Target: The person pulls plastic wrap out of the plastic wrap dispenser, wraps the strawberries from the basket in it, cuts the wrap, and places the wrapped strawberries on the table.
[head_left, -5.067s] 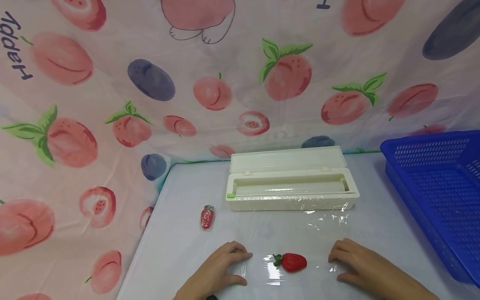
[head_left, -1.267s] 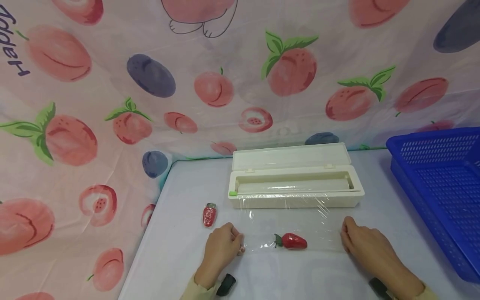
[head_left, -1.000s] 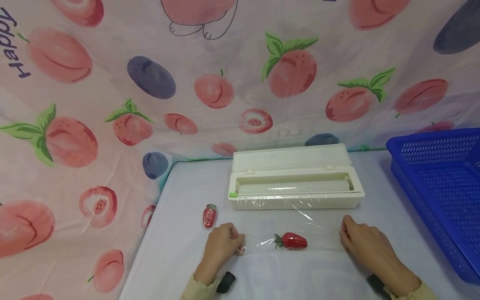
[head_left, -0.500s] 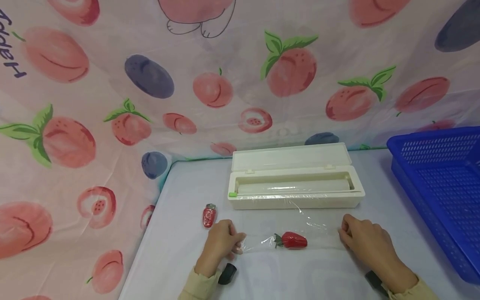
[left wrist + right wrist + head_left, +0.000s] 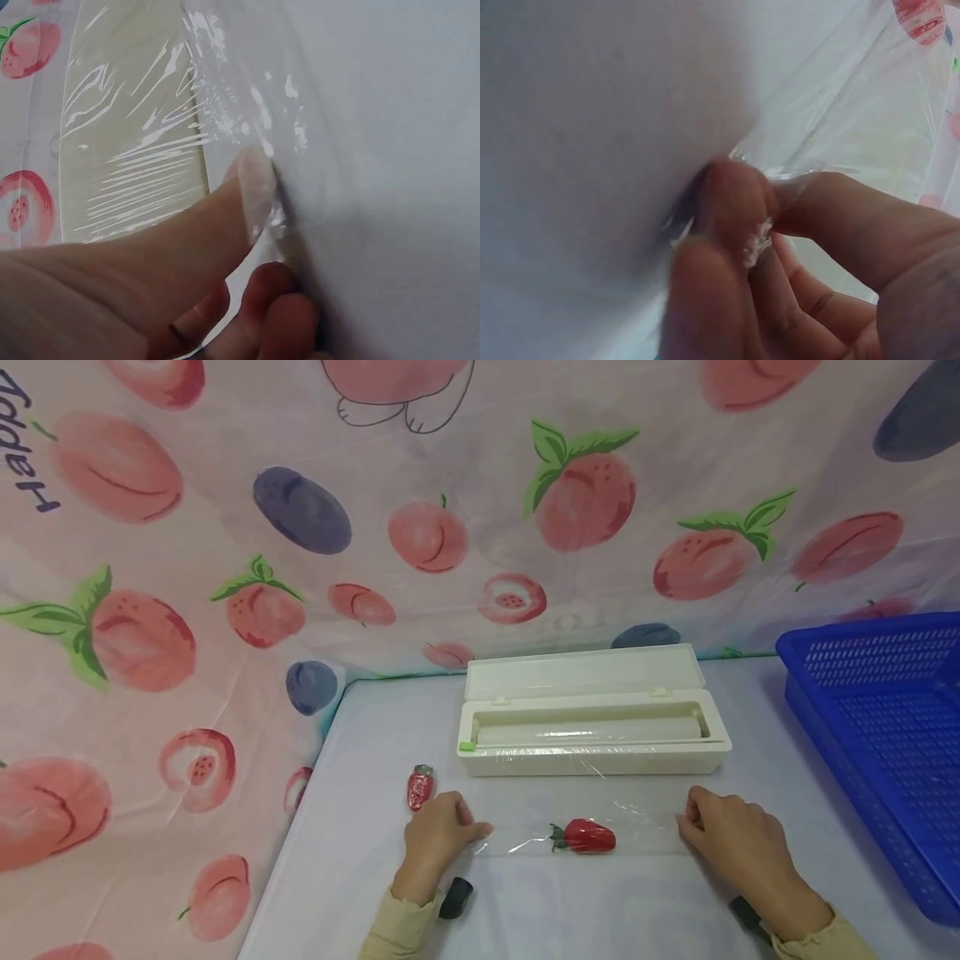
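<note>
A red strawberry [image 5: 590, 836] with green leaves lies under a fold of clear cling film [image 5: 517, 839] on the white table. The film runs back to a cream dispenser box [image 5: 592, 764] whose lid stands up, a roll inside. My left hand [image 5: 438, 841] pinches the film's left edge; in the left wrist view its thumb [image 5: 225, 199] presses against the film [image 5: 236, 82], the other fingers curled below. At the film's right edge my right hand [image 5: 738, 852] holds it, and the right wrist view shows crumpled film [image 5: 759, 244] between the curled fingers.
Just beyond my left hand lies another red strawberry [image 5: 421, 787], tightly wrapped. A blue plastic basket [image 5: 832, 752] stands on the right. Behind the box rises a fruit-print cloth [image 5: 420, 460]. Dark wrist devices [image 5: 456, 898] sit under both forearms.
Earlier my spread hands flanked the strawberry on flat film; now the film is folded over it and both hands grip its edges. Lately the left hand and strawberry have shifted slightly toward the box.
</note>
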`<state>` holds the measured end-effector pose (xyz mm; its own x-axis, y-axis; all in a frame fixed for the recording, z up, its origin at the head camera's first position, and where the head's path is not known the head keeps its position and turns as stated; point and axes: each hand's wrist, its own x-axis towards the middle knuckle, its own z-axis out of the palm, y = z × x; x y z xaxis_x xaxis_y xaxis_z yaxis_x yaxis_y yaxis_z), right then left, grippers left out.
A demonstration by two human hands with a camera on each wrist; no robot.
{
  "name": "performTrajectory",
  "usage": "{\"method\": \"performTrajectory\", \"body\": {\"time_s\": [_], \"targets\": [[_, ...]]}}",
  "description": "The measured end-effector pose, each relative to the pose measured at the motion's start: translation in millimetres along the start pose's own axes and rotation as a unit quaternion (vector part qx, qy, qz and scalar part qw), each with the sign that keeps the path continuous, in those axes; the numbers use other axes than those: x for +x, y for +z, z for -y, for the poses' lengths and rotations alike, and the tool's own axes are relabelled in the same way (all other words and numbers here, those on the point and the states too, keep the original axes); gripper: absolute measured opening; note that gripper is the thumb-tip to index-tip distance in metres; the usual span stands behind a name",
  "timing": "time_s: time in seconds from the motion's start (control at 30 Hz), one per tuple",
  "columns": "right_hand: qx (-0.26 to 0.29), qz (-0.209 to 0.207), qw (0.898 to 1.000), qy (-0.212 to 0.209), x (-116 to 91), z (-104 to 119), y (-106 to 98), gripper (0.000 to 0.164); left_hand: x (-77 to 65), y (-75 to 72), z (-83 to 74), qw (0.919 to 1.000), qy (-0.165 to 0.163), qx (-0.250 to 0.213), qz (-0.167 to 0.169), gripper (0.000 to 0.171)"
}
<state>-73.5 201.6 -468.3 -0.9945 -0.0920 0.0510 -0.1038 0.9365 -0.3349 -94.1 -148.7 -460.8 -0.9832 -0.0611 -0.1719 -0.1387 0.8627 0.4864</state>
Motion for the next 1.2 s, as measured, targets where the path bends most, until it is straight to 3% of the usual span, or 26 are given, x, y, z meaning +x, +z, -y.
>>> {"method": "performTrajectory", "body": {"time_s": [0.33, 0.67, 1.03, 1.2], "targets": [[-0.007, -0.007, 1.0, -0.004, 0.3, 1.2, 0.7, 0.028, -9.2, 6.9, -8.8, 0.998, 0.035, 0.031, -0.043, 0.032], [-0.03, -0.027, 0.994, -0.097, 1.9, 3.6, 3.6, 0.033, -11.7, 11.8, -12.4, 0.9967, 0.053, 0.036, -0.05, 0.02], [-0.019, 0.033, 0.994, -0.102, 1.3, -9.6, -0.4, 0.017, -15.8, 12.2, -8.9, 0.992, 0.1, 0.055, -0.055, 0.009], [-0.017, 0.053, 0.992, -0.112, 1.3, -14.5, -2.0, 0.016, -18.3, 9.0, -6.0, 0.9905, 0.121, 0.051, -0.04, 0.006]]}}
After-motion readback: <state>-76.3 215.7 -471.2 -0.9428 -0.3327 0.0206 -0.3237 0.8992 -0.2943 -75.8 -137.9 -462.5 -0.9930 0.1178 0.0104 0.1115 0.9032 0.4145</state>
